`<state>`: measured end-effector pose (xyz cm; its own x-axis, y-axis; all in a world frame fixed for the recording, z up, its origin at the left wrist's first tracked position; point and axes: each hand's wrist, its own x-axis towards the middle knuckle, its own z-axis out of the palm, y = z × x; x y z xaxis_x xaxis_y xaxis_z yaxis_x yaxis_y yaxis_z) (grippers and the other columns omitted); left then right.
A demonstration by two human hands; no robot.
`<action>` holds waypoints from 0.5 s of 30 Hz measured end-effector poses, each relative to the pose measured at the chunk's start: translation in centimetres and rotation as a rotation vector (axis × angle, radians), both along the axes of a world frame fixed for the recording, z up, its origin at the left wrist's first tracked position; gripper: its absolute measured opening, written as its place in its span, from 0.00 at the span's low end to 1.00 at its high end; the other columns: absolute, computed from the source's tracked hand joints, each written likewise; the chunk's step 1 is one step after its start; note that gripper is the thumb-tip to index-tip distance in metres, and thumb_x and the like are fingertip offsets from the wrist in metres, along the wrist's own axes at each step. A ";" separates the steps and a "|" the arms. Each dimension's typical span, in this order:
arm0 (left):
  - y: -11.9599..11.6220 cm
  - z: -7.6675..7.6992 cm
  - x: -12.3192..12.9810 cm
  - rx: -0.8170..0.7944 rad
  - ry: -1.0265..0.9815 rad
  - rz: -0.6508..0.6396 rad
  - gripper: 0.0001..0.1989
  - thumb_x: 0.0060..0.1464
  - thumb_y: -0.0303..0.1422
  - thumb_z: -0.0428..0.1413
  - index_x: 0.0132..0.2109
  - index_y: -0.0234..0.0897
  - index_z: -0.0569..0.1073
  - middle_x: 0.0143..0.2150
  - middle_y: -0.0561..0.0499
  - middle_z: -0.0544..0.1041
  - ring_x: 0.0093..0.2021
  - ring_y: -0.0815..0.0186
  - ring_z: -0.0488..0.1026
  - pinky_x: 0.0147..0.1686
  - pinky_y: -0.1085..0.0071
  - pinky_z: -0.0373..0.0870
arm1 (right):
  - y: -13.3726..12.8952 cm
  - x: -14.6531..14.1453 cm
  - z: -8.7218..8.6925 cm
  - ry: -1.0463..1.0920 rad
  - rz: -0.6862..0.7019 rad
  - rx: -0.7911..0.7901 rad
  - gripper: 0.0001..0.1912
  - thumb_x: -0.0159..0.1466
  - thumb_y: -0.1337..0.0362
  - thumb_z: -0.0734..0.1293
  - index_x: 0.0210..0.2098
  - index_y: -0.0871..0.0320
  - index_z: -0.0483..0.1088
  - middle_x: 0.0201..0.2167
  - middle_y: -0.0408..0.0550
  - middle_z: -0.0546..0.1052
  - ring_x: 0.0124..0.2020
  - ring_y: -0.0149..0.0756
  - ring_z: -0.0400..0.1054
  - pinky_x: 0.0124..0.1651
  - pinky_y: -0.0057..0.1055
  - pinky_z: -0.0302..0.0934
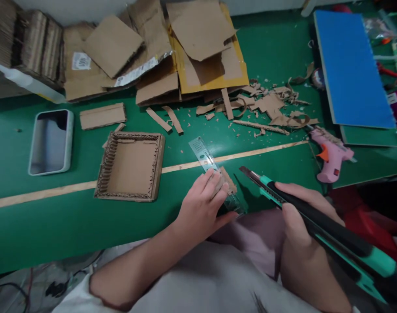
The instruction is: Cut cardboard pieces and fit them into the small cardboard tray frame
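My left hand lies over a clear plastic ruler, fingers pressing it down near the front edge of the green table. Under the ruler and fingers a small strip of cardboard pokes out on the right side. In my right hand is a black and teal utility knife, its blade out and pointing toward the ruler, apart from the cardboard. Left of my left hand sits a shallow square cardboard tray with corrugated walls.
A smartphone lies at the left. Cardboard sheets are heaped at the back, with scraps in front. At the right are a pink glue gun and a blue board. A pale strip crosses the green table.
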<state>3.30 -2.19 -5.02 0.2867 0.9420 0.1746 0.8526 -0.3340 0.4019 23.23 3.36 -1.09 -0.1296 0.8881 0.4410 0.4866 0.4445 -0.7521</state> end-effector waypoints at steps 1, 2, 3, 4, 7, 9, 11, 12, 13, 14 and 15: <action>0.0 0.0 0.0 0.011 -0.009 -0.001 0.29 0.52 0.48 0.54 0.52 0.27 0.66 0.56 0.33 0.65 0.62 0.45 0.56 0.58 0.48 0.59 | 0.6 -0.3 -0.1 -0.021 0.073 0.034 0.14 0.55 0.64 0.65 0.42 0.51 0.74 0.33 0.42 0.78 0.32 0.34 0.71 0.37 0.32 0.65; 0.1 -0.1 0.0 0.022 -0.019 -0.001 0.29 0.52 0.48 0.53 0.52 0.27 0.66 0.56 0.33 0.65 0.62 0.45 0.56 0.58 0.48 0.59 | 1.1 -0.6 -0.2 -0.042 0.143 0.063 0.15 0.56 0.65 0.65 0.43 0.51 0.73 0.33 0.42 0.78 0.31 0.33 0.71 0.36 0.31 0.66; 0.1 -0.1 -0.1 0.031 -0.027 0.000 0.28 0.53 0.48 0.53 0.51 0.27 0.66 0.55 0.33 0.66 0.61 0.45 0.56 0.58 0.47 0.60 | 1.5 -1.0 -0.2 -0.063 0.203 0.079 0.16 0.56 0.66 0.65 0.44 0.51 0.72 0.33 0.41 0.78 0.31 0.33 0.72 0.35 0.30 0.67; 0.1 -0.2 -0.1 0.037 -0.034 0.000 0.28 0.53 0.48 0.53 0.51 0.28 0.66 0.55 0.34 0.66 0.61 0.45 0.56 0.57 0.47 0.61 | 1.8 -1.3 -0.3 -0.079 0.238 0.079 0.16 0.56 0.66 0.64 0.43 0.51 0.72 0.33 0.41 0.79 0.30 0.33 0.72 0.34 0.30 0.67; 0.2 -0.2 0.0 0.048 -0.049 0.000 0.27 0.53 0.48 0.53 0.51 0.29 0.66 0.55 0.35 0.66 0.61 0.44 0.57 0.56 0.47 0.62 | 2.3 -2.2 -0.6 -0.111 0.271 0.048 0.14 0.55 0.66 0.64 0.41 0.53 0.72 0.30 0.43 0.79 0.28 0.33 0.73 0.31 0.29 0.68; 0.2 -0.2 0.0 0.056 -0.054 0.000 0.27 0.53 0.48 0.53 0.51 0.29 0.66 0.55 0.35 0.66 0.60 0.44 0.57 0.56 0.47 0.62 | 2.3 -2.5 -0.8 -0.120 0.262 0.038 0.13 0.56 0.66 0.64 0.40 0.54 0.73 0.29 0.44 0.79 0.28 0.34 0.73 0.30 0.29 0.68; 0.2 -0.2 0.0 0.060 -0.055 0.002 0.28 0.53 0.48 0.53 0.51 0.29 0.65 0.55 0.35 0.66 0.61 0.44 0.57 0.56 0.47 0.62 | 2.2 -2.5 -0.9 -0.106 0.253 0.042 0.12 0.56 0.65 0.64 0.40 0.54 0.73 0.30 0.44 0.79 0.28 0.34 0.73 0.30 0.30 0.68; 0.1 -0.2 0.0 0.060 -0.054 0.004 0.28 0.53 0.48 0.53 0.51 0.30 0.65 0.55 0.35 0.66 0.61 0.44 0.57 0.56 0.47 0.62 | 2.2 -2.5 -1.0 -0.101 0.256 0.039 0.13 0.56 0.66 0.64 0.40 0.54 0.73 0.30 0.44 0.79 0.29 0.34 0.74 0.31 0.30 0.68; 0.1 -0.2 0.0 0.057 -0.053 0.004 0.28 0.53 0.48 0.53 0.52 0.30 0.65 0.55 0.35 0.65 0.61 0.45 0.57 0.56 0.47 0.62 | 2.2 -2.5 -1.1 -0.097 0.259 0.031 0.13 0.56 0.66 0.64 0.40 0.54 0.73 0.31 0.44 0.79 0.29 0.34 0.74 0.32 0.29 0.68; 0.0 -0.2 -0.1 0.053 -0.052 0.004 0.28 0.53 0.48 0.53 0.52 0.30 0.65 0.55 0.35 0.65 0.61 0.45 0.56 0.56 0.47 0.62 | 2.2 -2.4 -1.1 -0.096 0.269 0.025 0.13 0.55 0.67 0.64 0.41 0.54 0.73 0.31 0.44 0.79 0.30 0.34 0.73 0.32 0.29 0.68; 0.0 -0.2 -0.1 0.048 -0.052 0.002 0.28 0.53 0.48 0.53 0.52 0.30 0.65 0.55 0.35 0.65 0.61 0.45 0.56 0.56 0.47 0.62 | 2.3 -2.4 -1.2 -0.096 0.278 0.022 0.14 0.55 0.67 0.64 0.41 0.54 0.73 0.31 0.44 0.79 0.29 0.34 0.73 0.32 0.29 0.68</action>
